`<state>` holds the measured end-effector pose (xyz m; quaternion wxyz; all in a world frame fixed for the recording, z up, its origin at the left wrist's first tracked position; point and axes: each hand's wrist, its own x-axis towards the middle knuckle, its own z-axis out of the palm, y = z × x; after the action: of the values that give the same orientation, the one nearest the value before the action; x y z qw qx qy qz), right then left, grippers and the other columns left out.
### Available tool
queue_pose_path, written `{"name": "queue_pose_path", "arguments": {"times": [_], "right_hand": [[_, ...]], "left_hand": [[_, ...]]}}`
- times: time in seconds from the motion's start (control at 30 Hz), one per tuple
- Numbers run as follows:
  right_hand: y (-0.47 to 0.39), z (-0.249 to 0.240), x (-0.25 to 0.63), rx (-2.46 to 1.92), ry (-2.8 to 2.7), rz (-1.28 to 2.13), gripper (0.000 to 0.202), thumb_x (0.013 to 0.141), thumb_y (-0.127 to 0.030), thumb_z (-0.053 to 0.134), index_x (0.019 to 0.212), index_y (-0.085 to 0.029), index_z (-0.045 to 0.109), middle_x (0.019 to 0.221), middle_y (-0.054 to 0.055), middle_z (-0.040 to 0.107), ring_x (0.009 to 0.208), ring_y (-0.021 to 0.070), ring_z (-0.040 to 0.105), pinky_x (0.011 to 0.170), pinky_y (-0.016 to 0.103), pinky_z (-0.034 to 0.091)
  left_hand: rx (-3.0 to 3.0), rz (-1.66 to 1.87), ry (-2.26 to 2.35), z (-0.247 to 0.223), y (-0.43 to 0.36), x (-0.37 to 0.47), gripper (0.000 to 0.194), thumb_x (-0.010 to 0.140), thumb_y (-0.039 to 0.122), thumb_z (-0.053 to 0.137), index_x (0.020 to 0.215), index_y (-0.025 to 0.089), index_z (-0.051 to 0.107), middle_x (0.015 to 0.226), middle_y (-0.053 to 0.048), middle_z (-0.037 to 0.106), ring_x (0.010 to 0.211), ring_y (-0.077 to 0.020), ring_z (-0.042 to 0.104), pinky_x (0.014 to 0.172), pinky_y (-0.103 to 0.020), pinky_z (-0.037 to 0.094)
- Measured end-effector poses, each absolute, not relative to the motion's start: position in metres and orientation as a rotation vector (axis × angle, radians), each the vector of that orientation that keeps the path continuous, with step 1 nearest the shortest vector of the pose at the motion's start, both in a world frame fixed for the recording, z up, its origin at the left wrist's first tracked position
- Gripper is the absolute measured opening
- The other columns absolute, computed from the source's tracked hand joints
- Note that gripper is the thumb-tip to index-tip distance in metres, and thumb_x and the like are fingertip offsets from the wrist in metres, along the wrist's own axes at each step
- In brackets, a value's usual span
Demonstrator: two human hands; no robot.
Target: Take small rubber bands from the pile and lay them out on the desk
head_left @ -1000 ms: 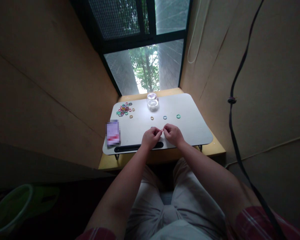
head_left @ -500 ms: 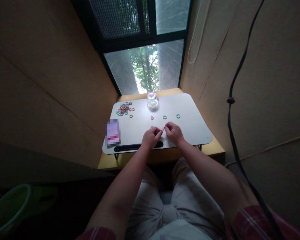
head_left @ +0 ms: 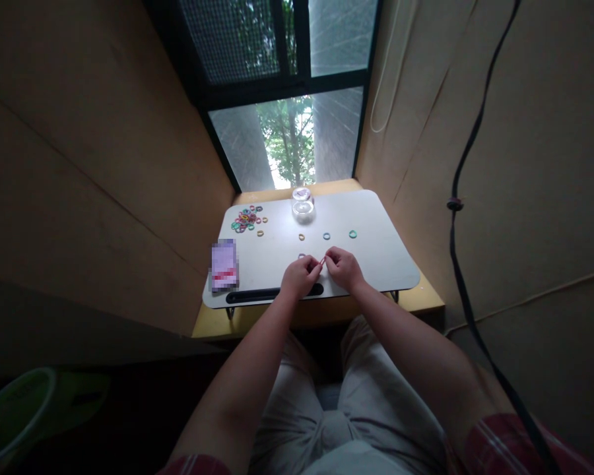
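Over the front of the white lap table (head_left: 383, 260), a small pinkish-red hair tie (head_left: 322, 261) is stretched between my two hands. My left hand (head_left: 301, 274) pinches one end of it, and my right hand (head_left: 344, 268) pinches the other. Just behind my left fingers lies a hair tie (head_left: 301, 255), partly hidden. Farther back, a yellow hair tie (head_left: 301, 237), a blue hair tie (head_left: 327, 236) and a green hair tie (head_left: 353, 234) sit apart in a row. At the back left is a pile of multicoloured hair ties (head_left: 246, 219).
A clear round container (head_left: 303, 210) stands at the table's back edge. On the left lies a purple, blurred-out packet (head_left: 224, 265). A black slot (head_left: 252, 295) runs along the front edge. A black strap (head_left: 458, 264) hangs on the right, and a green bin (head_left: 17, 415) stands lower left.
The view has tilted slightly, so the table sits a little lower. Both hands keep hold of the pinkish-red hair tie in nearly the same place.
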<state>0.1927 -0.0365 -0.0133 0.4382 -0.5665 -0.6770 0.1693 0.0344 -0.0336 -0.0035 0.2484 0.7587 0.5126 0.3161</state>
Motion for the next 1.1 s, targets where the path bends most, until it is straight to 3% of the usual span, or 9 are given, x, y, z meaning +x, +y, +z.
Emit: {"name": "queue_pose_path", "arguments": {"times": [0.27, 0.53, 0.73, 0.9, 1.1], "right_hand": [[-0.0406, -0.0117, 0.1933, -1.373, -1.739, 0.460, 0.014, 0.081, -0.026, 0.053, 0.070, -0.020, 0.059, 0.062, -0.002, 0.057, 0.056, 0.0124, 0.049, 0.057, 0.024, 0.038], [-0.0390, -0.0119, 0.1944, -1.314, -1.799, 0.469, 0.013, 0.080, -0.023, 0.053, 0.080, -0.020, 0.065, 0.078, 0.002, 0.065, 0.064, 0.0138, 0.054, 0.062, 0.025, 0.042], [-0.0399, -0.0134, 0.1940, -1.361, -1.797, 0.414, 0.012, 0.081, -0.023, 0.051, 0.072, -0.021, 0.058, 0.067, 0.000, 0.058, 0.061, 0.0139, 0.050, 0.059, 0.025, 0.039], [-0.0408, -0.0137, 0.1933, -1.397, -1.815, 0.416, 0.009, 0.080, -0.025, 0.053, 0.073, -0.021, 0.059, 0.067, -0.001, 0.059, 0.059, 0.0135, 0.051, 0.058, 0.025, 0.038], [-0.0385, -0.0135, 0.1936, -1.368, -1.806, 0.482, 0.011, 0.081, -0.026, 0.054, 0.081, -0.020, 0.063, 0.074, 0.000, 0.064, 0.058, 0.0122, 0.053, 0.060, 0.024, 0.040]], "left_hand": [[2.068, 0.898, 1.393, -0.0019, -0.0348, 0.0345, 0.021, 0.087, 0.036, 0.053, 0.077, 0.020, 0.063, 0.070, 0.000, 0.064, 0.063, -0.0117, 0.055, 0.061, -0.024, 0.039], [2.032, 0.935, 1.385, -0.0032, -0.0332, 0.0324, 0.020, 0.085, 0.038, 0.056, 0.083, 0.021, 0.066, 0.071, 0.000, 0.065, 0.063, -0.0116, 0.056, 0.059, -0.024, 0.040], [1.970, 1.018, 1.343, -0.0020, -0.0349, 0.0342, 0.024, 0.083, 0.041, 0.060, 0.090, 0.020, 0.066, 0.079, -0.001, 0.067, 0.062, -0.0107, 0.057, 0.062, -0.024, 0.044], [2.056, 0.993, 1.361, -0.0054, -0.0327, 0.0331, 0.017, 0.083, 0.035, 0.059, 0.080, 0.020, 0.066, 0.075, -0.001, 0.065, 0.065, -0.0113, 0.056, 0.063, -0.024, 0.043], [2.005, 1.002, 1.384, -0.0087, -0.0318, 0.0315, 0.016, 0.084, 0.033, 0.057, 0.082, 0.019, 0.066, 0.074, 0.000, 0.066, 0.066, -0.0110, 0.057, 0.062, -0.023, 0.042]]}}
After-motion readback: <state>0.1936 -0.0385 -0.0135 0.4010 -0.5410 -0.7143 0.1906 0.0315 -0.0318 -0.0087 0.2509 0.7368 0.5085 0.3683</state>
